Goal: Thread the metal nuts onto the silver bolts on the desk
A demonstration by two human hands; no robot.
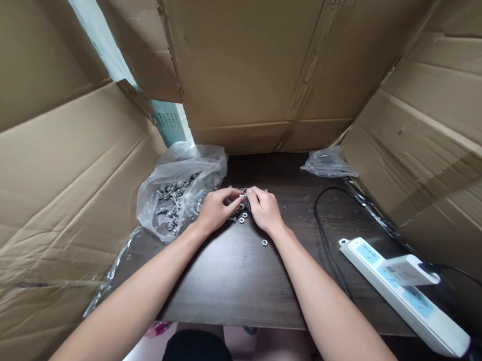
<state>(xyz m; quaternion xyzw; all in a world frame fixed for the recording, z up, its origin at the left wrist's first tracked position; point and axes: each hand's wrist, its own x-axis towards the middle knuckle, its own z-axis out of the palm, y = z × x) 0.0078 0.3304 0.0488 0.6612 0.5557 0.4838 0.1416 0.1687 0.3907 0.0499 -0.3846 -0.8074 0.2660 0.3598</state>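
From the head view we see our left hand (215,209) and right hand (266,209) meeting fingertip to fingertip over a small pile of nuts (241,217) on the dark table (236,277); the fingers of both pinch together on a small bolt (243,194) lying crosswise between them, equally near each. The plastic bag of hardware (175,196) lies just left of our left hand; one loose nut (264,242) sits apart, below the right wrist.

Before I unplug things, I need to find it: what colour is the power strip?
White power strip, head view.

No legible writing anywhere

The pale teal printed sheet (169,122) beyond the dark wooden surface's (236,277) far left corner carries rows of marks too small to read; the white plastic power strip's (404,294) blue labels are blurred.
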